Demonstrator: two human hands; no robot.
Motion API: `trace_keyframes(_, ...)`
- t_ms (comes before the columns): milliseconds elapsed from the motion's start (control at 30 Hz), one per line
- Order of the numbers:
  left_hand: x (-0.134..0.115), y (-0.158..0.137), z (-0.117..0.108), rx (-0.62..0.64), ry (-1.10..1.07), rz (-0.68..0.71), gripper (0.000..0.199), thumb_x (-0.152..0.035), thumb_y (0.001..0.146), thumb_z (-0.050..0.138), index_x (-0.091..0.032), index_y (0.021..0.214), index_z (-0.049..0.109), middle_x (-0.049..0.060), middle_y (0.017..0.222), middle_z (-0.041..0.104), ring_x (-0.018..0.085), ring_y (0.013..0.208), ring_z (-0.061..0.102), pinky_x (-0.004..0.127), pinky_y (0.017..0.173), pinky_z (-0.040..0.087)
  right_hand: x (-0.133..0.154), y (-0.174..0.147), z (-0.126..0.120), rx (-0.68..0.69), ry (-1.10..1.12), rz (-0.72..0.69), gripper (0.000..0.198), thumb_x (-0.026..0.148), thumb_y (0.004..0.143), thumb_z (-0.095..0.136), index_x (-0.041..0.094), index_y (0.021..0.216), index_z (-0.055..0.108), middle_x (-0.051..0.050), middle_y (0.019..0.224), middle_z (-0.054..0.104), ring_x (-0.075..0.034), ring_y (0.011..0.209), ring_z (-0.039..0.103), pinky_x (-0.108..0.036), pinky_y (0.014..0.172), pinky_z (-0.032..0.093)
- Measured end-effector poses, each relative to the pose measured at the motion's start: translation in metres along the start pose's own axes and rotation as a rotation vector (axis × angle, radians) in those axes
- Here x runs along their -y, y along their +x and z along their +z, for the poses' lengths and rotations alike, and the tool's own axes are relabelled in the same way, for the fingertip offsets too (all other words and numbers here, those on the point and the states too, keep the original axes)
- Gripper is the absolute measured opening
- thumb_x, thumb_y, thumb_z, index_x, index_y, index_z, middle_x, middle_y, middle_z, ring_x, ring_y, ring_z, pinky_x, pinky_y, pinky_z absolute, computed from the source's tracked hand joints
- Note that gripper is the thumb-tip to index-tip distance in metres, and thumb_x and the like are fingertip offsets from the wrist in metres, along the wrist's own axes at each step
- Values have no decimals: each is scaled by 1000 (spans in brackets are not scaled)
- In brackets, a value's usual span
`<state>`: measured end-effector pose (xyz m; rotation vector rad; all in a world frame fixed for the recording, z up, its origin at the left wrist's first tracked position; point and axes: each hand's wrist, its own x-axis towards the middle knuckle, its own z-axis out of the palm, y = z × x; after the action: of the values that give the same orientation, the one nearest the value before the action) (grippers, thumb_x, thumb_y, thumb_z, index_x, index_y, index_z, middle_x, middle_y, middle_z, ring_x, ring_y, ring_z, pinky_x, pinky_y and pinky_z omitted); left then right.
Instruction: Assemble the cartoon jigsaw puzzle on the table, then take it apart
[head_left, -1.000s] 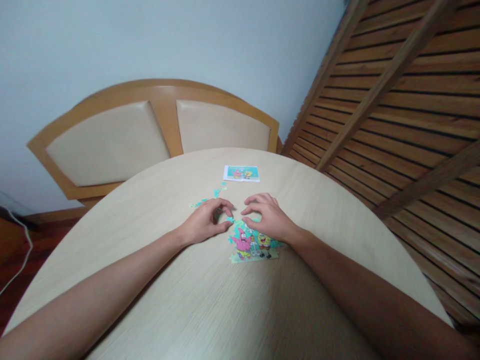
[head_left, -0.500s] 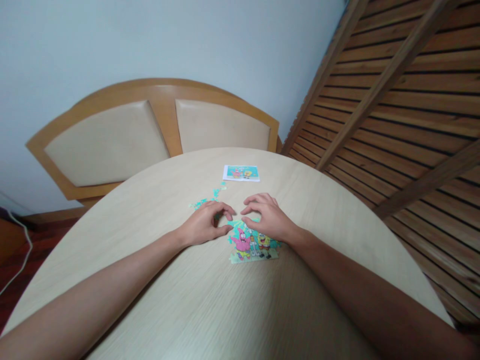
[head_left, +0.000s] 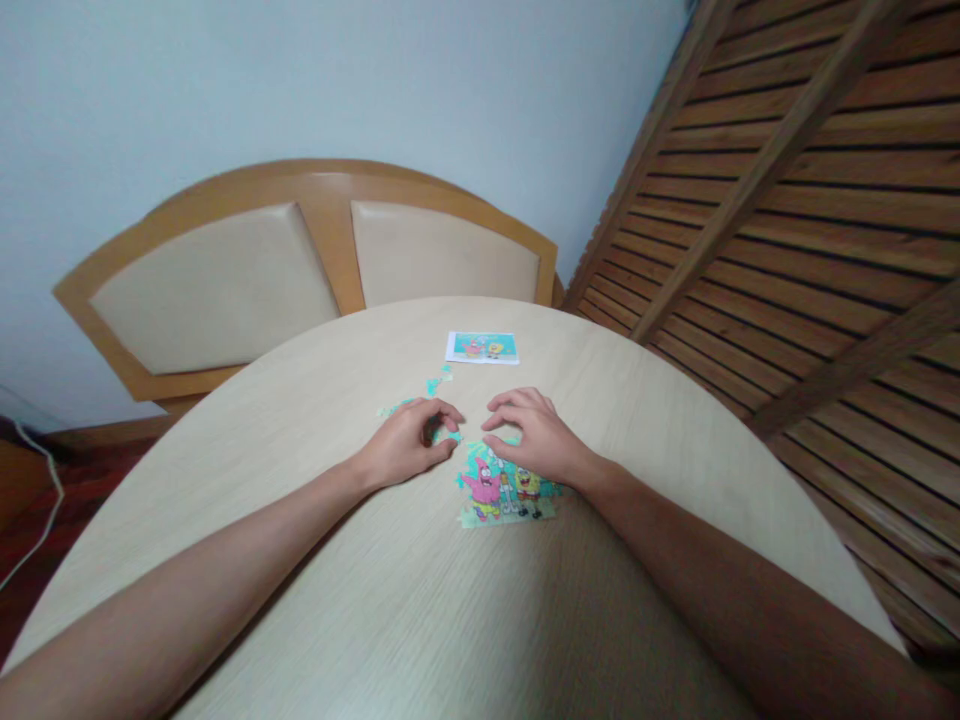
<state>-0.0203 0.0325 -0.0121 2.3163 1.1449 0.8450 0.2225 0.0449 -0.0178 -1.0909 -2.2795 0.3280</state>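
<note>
My left hand (head_left: 411,443) is curled beside the upper left of a partly assembled jigsaw puzzle (head_left: 484,490). A small teal puzzle piece (head_left: 455,437) shows between its thumb and fingertips. My right hand (head_left: 538,435) hovers over the puzzle's upper right with bent fingers and the thumb apart, and nothing shows between them. It hides part of the upper right. On the puzzle are a pink starfish figure, a yellow square one and a third between them. Loose teal pieces (head_left: 434,385) lie behind my left hand, which partly covers them.
A picture card (head_left: 486,348) with the same figures lies farther back on the round wooden table (head_left: 337,590). Beyond the table stands a padded wooden chair back (head_left: 322,240) against the wall. Slatted wooden panelling (head_left: 750,220) is at the right, and a white cable (head_left: 54,490) hangs at the left.
My left hand has drawn slightly left, away from the puzzle's upper edge, and the teal piece has shifted with it. My right hand has hardly moved.
</note>
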Motion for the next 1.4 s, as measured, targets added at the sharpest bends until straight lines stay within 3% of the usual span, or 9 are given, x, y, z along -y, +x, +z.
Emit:
trace_keyframes(200, 1, 5, -15, -30, 91, -85, 23, -34, 87, 63, -19, 104, 66, 6, 102, 72, 21, 94, 64, 34, 85, 47, -1, 0, 1, 2, 6, 4, 9, 29, 82, 74, 26, 90, 75, -5, 117, 67, -27, 117, 54, -47, 102, 39)
trace_keyframes(367, -7, 9, -37, 200, 283, -201, 27, -46, 84, 66, -21, 95, 68, 2, 85, 72, 19, 72, 63, 29, 66, 43, -2, 0, 1, 8, 11, 6, 9, 30, 82, 74, 26, 91, 75, -5, 117, 67, -27, 117, 54, -48, 102, 39)
trace_keyframes(533, -17, 7, -40, 245, 467, -187, 24, -45, 86, 64, -22, 93, 71, 4, 88, 73, 21, 76, 66, 29, 66, 43, -1, 0, 1, 5, 12, 12, 9, 29, 82, 74, 26, 91, 75, -5, 117, 67, -27, 117, 54, -48, 102, 39)
trace_keyframes(733, -17, 4, -33, 293, 329, -101, 20, -28, 88, 59, -23, 99, 75, 4, 92, 73, 18, 76, 65, 28, 68, 45, 0, 0, 0, 16, 10, 17, 9, 30, 82, 74, 26, 91, 74, -5, 117, 67, -27, 117, 54, -48, 102, 39)
trace_keyframes(967, -15, 5, -22, 307, 143, -119, 17, -24, 84, 62, -18, 97, 71, 3, 84, 73, 16, 71, 62, 26, 65, 44, 0, 0, 0, 10, 10, 3, 9, 29, 82, 74, 26, 91, 74, -5, 116, 67, -27, 116, 54, -47, 102, 40)
trace_keyframes(1200, -18, 5, -14, 244, 77, -67, 14, -24, 86, 62, -19, 97, 70, 4, 95, 72, 18, 85, 64, 28, 76, 47, 0, 0, 0, 9, 5, 4, 9, 29, 82, 74, 26, 91, 74, -5, 115, 67, -27, 116, 54, -47, 101, 40)
trace_keyframes(1400, -26, 6, -14, 244, 83, -52, 11, -25, 88, 64, -19, 94, 70, 5, 92, 72, 18, 82, 63, 29, 76, 47, 1, 0, 0, 6, 14, 2, 9, 30, 83, 74, 26, 91, 74, -5, 115, 67, -26, 115, 54, -47, 101, 39)
